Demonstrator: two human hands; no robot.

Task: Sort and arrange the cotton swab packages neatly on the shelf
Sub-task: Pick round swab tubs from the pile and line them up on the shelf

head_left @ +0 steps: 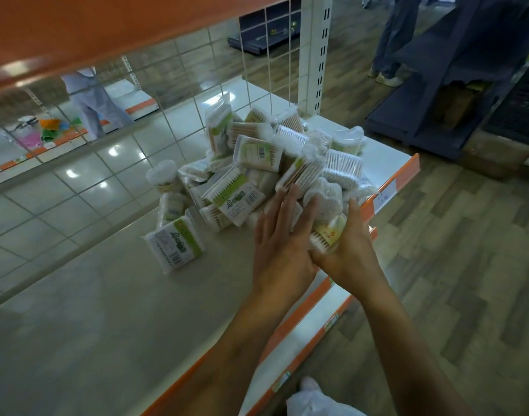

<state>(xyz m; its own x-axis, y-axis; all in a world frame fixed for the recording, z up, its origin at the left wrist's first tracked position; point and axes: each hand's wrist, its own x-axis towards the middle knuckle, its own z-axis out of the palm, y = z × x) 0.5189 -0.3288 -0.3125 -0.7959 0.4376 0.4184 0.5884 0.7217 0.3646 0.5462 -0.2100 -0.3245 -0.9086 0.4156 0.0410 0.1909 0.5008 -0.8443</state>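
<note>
Head view: both hands at the near edge of the pile

Right fingers [355, 205] curl under a pack [328, 232], holding it. Left fingers [287, 205] are spread flat, holding nothing. The pile [272, 163] lies just beyond them on the shelf [107, 295]; both hands equally near.

- The near-left part of the shelf [77, 310] is bare, so a hand can pass freely there.
- The heap of swab packs [272, 163] fills the far right of the shelf, out to the orange front edge [389, 181].
- One pack [174, 243] stands apart, just left of the heap, at the border of the free room.
- The wire grid [167, 121] closes the far side.
- The orange shelf above [92, 31] limits room overhead.
- The white post [316, 55] blocks the far right corner.
- Both hands, left hand [282, 244] and right hand [347, 244], crowd the heap's near edge.
</note>
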